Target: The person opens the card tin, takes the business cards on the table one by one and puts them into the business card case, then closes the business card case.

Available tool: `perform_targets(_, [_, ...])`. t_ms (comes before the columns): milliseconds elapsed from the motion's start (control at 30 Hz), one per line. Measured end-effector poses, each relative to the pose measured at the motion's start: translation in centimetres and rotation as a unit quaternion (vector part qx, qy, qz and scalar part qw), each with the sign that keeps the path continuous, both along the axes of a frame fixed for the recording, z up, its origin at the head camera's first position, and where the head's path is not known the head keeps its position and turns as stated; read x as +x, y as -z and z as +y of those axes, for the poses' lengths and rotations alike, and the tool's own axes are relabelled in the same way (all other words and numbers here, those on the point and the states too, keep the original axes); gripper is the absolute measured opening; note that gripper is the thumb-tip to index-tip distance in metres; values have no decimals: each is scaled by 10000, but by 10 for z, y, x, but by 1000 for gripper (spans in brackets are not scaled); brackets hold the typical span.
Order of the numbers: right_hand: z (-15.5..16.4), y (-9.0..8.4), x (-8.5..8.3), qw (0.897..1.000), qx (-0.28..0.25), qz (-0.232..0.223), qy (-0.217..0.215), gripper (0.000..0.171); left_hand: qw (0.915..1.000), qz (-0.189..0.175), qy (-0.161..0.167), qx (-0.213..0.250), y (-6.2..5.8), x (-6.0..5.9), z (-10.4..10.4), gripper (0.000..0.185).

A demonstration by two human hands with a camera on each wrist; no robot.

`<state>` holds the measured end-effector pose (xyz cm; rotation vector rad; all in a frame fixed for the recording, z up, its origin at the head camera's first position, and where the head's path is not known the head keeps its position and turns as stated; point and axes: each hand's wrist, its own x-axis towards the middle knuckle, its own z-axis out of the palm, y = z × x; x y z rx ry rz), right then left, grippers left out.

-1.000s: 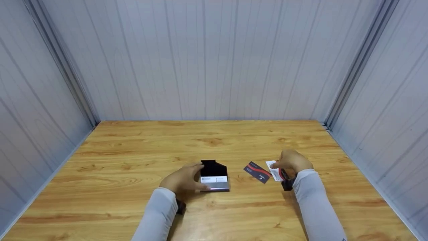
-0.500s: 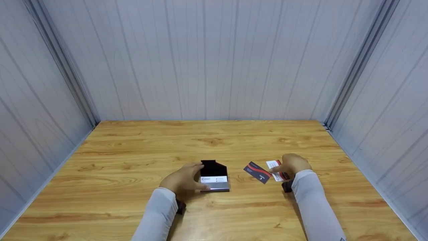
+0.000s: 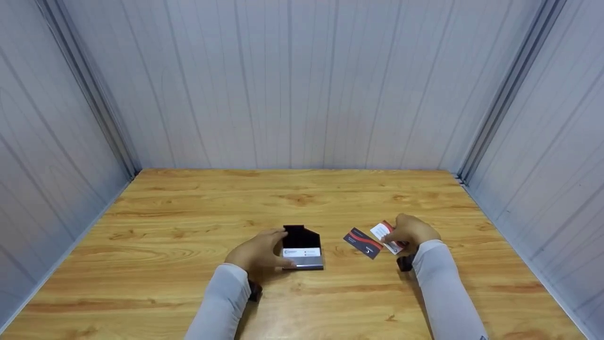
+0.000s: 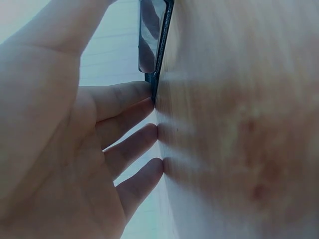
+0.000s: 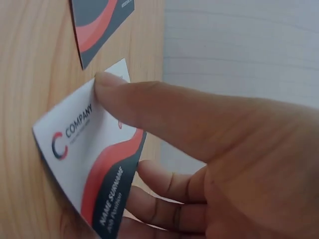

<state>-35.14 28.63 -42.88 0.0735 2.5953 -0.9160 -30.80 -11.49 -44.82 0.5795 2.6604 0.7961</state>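
A black card holder (image 3: pixel 298 238) with a silvery front stands on the table, a white card (image 3: pixel 302 252) in it. My left hand (image 3: pixel 257 252) holds the holder at its left side, thumb at the front edge and fingertips at the back corner. In the left wrist view the holder's edge (image 4: pixel 160 55) stands over the fingertips. My right hand (image 3: pixel 415 231) pinches a white, red and dark business card (image 5: pixel 75 144), thumb on its printed face and fingers behind. The card bends slightly, tilted up from the wood. Part of it is hidden by the hand.
A dark business card with a red wave (image 3: pixel 362 242) lies flat between the holder and my right hand. The wood-grain table (image 3: pixel 212 203) ends at a pale panelled wall (image 3: pixel 302 85), with side walls at left and right.
The white and red card has turned and tilted up in my right hand, its far end shifting slightly left. My left hand and the holder have stayed in place.
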Motion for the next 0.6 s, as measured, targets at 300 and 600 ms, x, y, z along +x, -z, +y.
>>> perform_targets(300, [-3, -1, 1, 9987, -453, -88, 232, 34, 10000, 20, -10, -83, 1, 0, 0, 97])
perform_targets(600, [2, -8, -3, 9933, -60, 831, -794, 37, 10000, -64, -11, 24, 1, 0, 0, 97])
